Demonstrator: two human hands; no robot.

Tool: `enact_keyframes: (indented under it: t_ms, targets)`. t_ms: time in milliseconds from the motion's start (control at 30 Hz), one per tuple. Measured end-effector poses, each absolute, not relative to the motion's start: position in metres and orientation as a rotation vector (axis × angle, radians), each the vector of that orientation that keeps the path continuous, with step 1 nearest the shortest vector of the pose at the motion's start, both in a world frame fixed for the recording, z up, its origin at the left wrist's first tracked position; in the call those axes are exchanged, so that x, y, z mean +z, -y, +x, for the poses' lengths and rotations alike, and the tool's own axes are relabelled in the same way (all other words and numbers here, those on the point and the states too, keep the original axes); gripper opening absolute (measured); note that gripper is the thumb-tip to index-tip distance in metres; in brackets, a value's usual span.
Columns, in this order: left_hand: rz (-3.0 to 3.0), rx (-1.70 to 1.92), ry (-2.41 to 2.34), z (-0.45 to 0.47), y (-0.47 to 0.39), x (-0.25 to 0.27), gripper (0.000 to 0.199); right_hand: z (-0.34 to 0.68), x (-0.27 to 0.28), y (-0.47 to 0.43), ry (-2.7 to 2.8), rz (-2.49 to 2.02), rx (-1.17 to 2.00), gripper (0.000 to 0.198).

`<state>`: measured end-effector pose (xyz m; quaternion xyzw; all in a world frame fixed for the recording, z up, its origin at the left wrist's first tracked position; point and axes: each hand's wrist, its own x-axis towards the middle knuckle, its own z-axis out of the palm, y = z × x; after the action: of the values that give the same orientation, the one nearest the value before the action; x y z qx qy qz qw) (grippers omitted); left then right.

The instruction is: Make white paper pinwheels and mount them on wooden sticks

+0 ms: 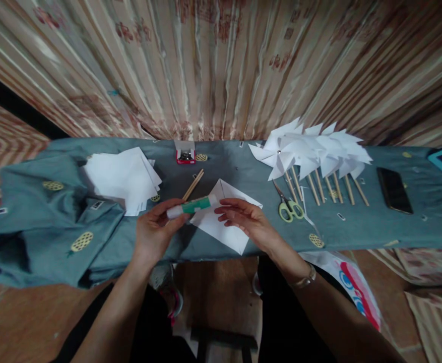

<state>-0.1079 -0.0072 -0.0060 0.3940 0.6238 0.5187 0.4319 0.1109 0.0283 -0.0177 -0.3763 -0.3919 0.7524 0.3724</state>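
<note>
A green-and-white glue stick (195, 205) lies across the fingers of my left hand (153, 228), which is closed around its left end. My right hand (245, 222) is near the other end of the stick, fingers apart and slightly bent, with nothing visible in them. Beneath both hands a creased square of white paper (226, 233) rests on the cloth, partly covered by my right hand. Just behind the glue stick are thin wooden sticks (193, 185).
Paper pinwheels (311, 151) on wooden sticks lie in a row at the right, beside green-handled scissors (291, 209). A black phone (394, 190) is farther right. White paper sheets (120, 176) are stacked at the left, and a small red box (185, 155) of metal pieces stands behind.
</note>
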Motion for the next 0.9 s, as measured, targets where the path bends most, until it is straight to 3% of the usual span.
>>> enact_keyframes:
  t_ms: [133,333,500,733,900]
  targets:
    - [1.031,1.366,-1.841,-0.135,0.001,-0.019,0.047,0.118,-0.016,-0.034,1.044,-1.010,1.851,0.033]
    - [1.581,0.947,-2.199,-0.156,0.004,-0.028,0.032,0.118,-0.016,-0.031,1.067,-1.025,1.863,0.031]
    - [2.018,0.859,-2.173,-0.159,0.007,-0.031,0.029,0.119,-0.016,-0.030,1.083,-1.028,1.856,0.030]
    - [2.240,1.009,-2.118,-0.154,0.007,-0.026,0.026,0.124,-0.015,-0.035,1.137,-1.047,1.791,0.026]
    - [2.441,1.131,-1.686,-0.114,0.013,-0.023,0.013,0.136,-0.013,-0.046,1.106,-1.129,1.608,0.022]
